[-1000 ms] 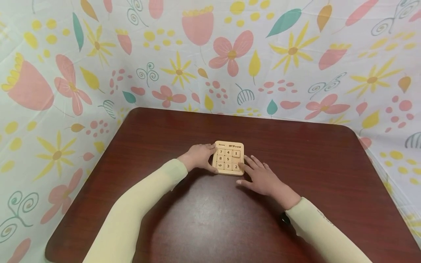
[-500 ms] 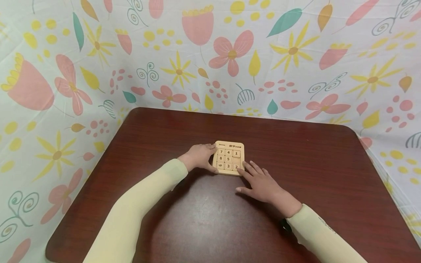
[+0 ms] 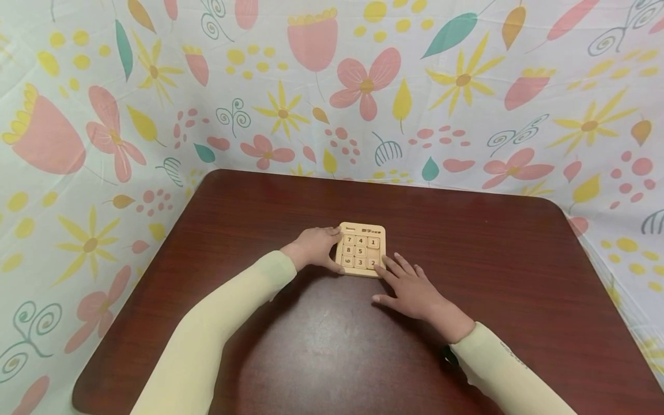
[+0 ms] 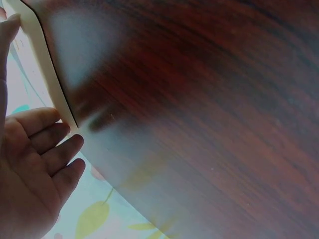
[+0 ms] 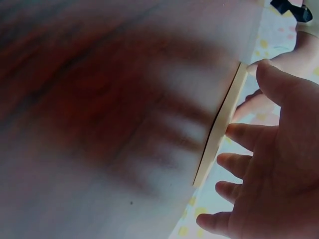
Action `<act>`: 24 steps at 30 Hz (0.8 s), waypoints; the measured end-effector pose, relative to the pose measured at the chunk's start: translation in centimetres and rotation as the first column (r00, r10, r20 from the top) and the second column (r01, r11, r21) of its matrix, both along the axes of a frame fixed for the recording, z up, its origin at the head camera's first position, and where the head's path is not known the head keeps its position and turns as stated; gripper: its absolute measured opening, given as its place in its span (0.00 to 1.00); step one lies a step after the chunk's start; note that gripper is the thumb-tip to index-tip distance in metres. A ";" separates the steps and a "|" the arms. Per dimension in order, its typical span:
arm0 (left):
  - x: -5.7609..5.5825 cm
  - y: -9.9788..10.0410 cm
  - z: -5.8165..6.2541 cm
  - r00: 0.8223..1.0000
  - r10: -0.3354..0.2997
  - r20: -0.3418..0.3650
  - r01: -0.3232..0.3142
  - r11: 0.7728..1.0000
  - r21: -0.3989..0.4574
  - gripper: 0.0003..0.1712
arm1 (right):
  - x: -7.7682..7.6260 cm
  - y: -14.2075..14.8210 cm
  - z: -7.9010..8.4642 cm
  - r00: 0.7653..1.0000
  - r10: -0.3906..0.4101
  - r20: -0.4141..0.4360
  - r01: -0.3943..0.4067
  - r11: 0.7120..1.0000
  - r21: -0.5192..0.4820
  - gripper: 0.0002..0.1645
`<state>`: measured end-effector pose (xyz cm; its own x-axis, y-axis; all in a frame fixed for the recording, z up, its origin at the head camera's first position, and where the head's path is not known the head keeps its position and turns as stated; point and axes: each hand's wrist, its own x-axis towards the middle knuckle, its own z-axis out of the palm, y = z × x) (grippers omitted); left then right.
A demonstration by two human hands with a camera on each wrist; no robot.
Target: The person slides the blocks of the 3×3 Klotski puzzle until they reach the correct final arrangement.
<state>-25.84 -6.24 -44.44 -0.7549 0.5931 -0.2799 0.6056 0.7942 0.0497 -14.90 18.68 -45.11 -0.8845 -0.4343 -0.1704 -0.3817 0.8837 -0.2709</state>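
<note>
A wooden sliding number puzzle [image 3: 373, 252] lies flat on the dark red-brown table, its numbered square tiles set in a frame. An open slot shows in the middle row at the right, between the 1 tile [image 3: 373, 242] and the 2 tile [image 3: 372, 263]. My left hand [image 3: 315, 248] holds the frame's left side, thumb at the near corner and fingers towards the far one. Spread at the lower right is my right hand [image 3: 412, 289], fingers mostly straight. Its index fingertip reaches the 2 tile's edge; the thumb points left, off the puzzle.
The brown tabletop [image 3: 467, 230] has rounded corners and extends around the puzzle. A white cloth with a flower pattern [image 3: 363, 86] hangs behind it and along the left and right sides. Part of a dark band [image 3: 449, 355] shows under the right wrist.
My right hand has drawn slightly towards me, its thumb now lower. My left hand stays on the frame, and the tiles keep the same arrangement.
</note>
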 end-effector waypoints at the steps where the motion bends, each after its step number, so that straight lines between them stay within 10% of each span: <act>1: 0.0 0.0 0.0 1.000 -0.001 0.001 0.001 1.000 0.002 0.60 | 0.0 0.0 0.0 1.000 -0.001 -0.002 0.001 1.000 0.000 0.44; 24: -0.2 0.0 -0.1 1.000 0.004 0.012 -0.004 1.000 0.006 0.61 | -1.4 -0.1 -0.2 0.999 -0.017 -0.027 0.017 1.000 -0.003 0.43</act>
<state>-26.00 -6.28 -44.54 -0.7536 0.5922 -0.2854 0.6020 0.7961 0.0621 -16.32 18.56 -45.28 -0.8961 -0.4195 -0.1449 -0.3739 0.8895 -0.2628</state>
